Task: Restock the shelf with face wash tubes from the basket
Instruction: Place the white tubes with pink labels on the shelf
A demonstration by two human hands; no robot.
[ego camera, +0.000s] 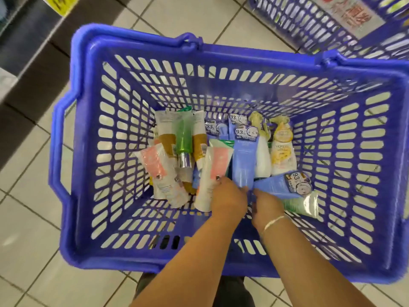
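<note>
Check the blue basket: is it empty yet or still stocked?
Still stocked. The blue basket holds many tubes on its floor, including a green bottle, while both hands reach among blue tubes.

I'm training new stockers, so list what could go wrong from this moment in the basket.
1. Both hands, left hand and right hand, crowd the same blue tubes; one may slip or be fumbled.
2. The tubes lie jumbled by brand, so pink-labelled tubes or the green bottle could get pulled up with them and mis-shelved.
3. The basket has slotted walls; a tube end might snag.
</note>
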